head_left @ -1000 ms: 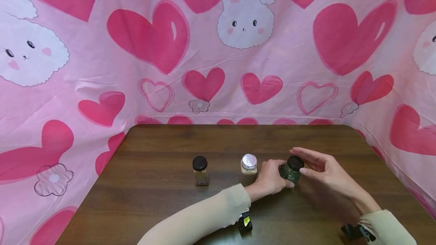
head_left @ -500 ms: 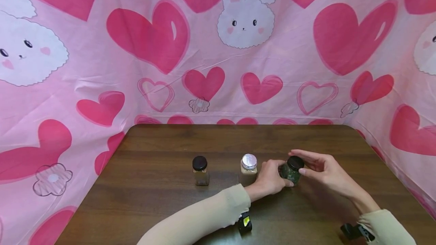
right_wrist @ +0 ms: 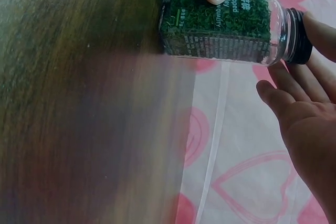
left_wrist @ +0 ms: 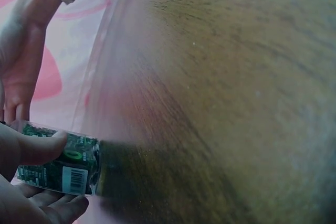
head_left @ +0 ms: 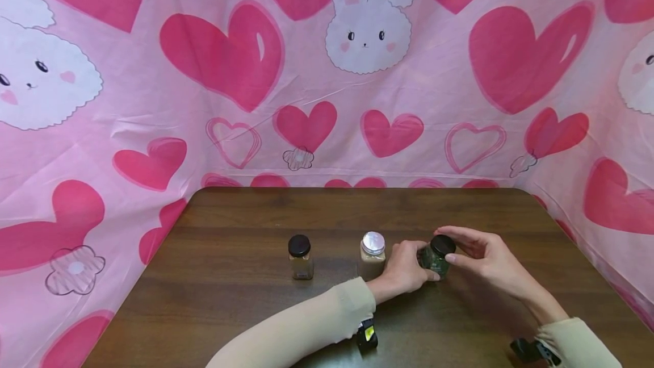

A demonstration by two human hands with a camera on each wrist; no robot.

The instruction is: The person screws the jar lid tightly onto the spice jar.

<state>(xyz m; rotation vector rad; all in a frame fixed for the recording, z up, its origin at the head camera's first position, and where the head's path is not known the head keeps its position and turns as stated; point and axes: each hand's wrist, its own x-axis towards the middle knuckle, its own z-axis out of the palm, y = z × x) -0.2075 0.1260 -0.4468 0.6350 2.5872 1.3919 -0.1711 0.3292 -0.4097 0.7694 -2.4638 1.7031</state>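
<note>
A clear jar of chopped green herb (right_wrist: 220, 27) with printed labelling stands upright at the right of the table in the head view. My left hand (head_left: 405, 267) grips its body, thumb on the near side and fingers around the far side. The black lid (right_wrist: 300, 36) sits on the jar's neck. My right hand (head_left: 493, 263) holds that lid between thumb and fingers, as the right wrist view shows. A barcode faces the left wrist camera on the jar's side. Whether the lid is loose cannot be seen.
Just left of my left hand stands a jar with a silvery-white top (head_left: 373, 254) and beige contents, partly covered by the hand. Farther left is a black-lidded jar (head_left: 301, 260) of brownish contents. A pink heart-patterned cloth (head_left: 317, 84) surrounds the wooden table (head_left: 230, 311).
My right hand's thumb and fingers have shifted slightly around the black lid. The left hand and the herb jar stay in place.
</note>
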